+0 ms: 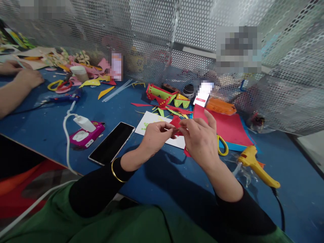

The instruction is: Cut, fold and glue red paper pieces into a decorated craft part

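Observation:
My left hand (158, 136) and my right hand (199, 140) meet over the table, thumbs and fingertips pinched together. Between them is a small red piece of paper or felt (176, 120), its lower part covered by my fingers. Beneath lies a white card (141, 125) with small yellow-green pieces on it. Yellow-handled scissors (222, 145) rest to the right of my right hand, their blades hidden. Behind my hands are red and green cut-out shapes with yellow dots (162, 96) and several thin scraps (162, 110).
A yellow glue gun (253, 162) lies at right beside red sheets (231, 130). A black-screened phone (112, 143) and a purple power socket (87, 135) are at left. Another person's hands (27, 77) work at far left. A perforated metal screen (152, 37) stands behind.

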Demonstrator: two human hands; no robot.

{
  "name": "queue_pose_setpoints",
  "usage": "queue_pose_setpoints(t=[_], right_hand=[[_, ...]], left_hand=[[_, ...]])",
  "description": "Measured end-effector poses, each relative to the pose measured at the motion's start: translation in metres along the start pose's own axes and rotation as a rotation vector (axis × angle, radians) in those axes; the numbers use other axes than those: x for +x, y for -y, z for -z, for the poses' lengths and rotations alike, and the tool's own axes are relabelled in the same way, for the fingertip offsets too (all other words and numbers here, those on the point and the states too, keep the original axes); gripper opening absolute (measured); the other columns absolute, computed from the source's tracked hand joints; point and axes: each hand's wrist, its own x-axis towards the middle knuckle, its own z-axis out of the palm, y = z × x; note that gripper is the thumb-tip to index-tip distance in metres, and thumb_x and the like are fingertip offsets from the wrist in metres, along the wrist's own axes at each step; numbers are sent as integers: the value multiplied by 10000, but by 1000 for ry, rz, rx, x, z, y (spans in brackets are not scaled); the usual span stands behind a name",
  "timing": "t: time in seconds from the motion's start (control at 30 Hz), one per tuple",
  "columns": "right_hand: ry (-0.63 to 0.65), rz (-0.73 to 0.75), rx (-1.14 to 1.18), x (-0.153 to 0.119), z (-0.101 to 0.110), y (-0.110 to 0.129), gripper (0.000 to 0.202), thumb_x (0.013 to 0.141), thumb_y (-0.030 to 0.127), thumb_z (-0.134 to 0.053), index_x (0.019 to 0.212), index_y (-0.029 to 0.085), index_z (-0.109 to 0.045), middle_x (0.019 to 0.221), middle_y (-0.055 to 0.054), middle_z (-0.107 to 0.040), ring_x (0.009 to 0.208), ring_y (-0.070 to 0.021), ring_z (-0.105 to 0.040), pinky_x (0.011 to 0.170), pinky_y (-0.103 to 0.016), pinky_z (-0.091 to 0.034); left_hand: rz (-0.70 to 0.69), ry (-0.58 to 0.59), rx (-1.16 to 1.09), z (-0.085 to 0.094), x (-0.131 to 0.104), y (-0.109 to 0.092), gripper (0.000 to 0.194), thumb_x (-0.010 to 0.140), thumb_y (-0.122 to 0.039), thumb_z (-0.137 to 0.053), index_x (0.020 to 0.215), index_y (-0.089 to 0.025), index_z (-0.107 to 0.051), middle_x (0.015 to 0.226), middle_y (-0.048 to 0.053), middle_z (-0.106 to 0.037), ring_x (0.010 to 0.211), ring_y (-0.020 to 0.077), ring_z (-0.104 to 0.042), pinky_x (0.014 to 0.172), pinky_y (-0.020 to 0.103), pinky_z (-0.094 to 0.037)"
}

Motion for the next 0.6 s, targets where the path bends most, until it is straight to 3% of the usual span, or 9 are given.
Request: queue_pose_setpoints(t=[0.13,0.27,0.5,0.6], right_hand=[[-100,-170,113,2,4,-6,147,948,246,-579,849,278,-682,913,-22,-749,936,-240,-669,1095,-523,-368],[-33,-303,361,2,1,-10,74,865,260,-676,801,245,-709,1064,-75,-745,1063,-280,-669,956,-486,-481],[28,-386,532,1,-7,-6,108,834,253,-675,727,239,-670,1062,-81,-747,1125,-290,-658,968,-483,-479],[53,-432,550,1,-6,-7,94,839,263,-651,749,239,-664,1009,-65,-753,1065,-279,-668,895,-445,-496]], left_hand=[[-30,-50,-17,0,0,-2,123,745,-272,-767,708,-169,-710,656,10,-691,619,135,-657,676,284,-536],[-36,-39,-60,0,-1,-1,144,738,-295,-788,734,-168,-720,696,18,-714,634,145,-677,664,284,-540],[-57,1,-14,1,-2,2,161,766,-334,-774,768,-176,-743,720,29,-735,683,162,-694,695,293,-539],[-55,10,-24,1,-1,3,157,755,-332,-783,755,-182,-739,721,27,-735,678,158,-688,690,292,-533]])
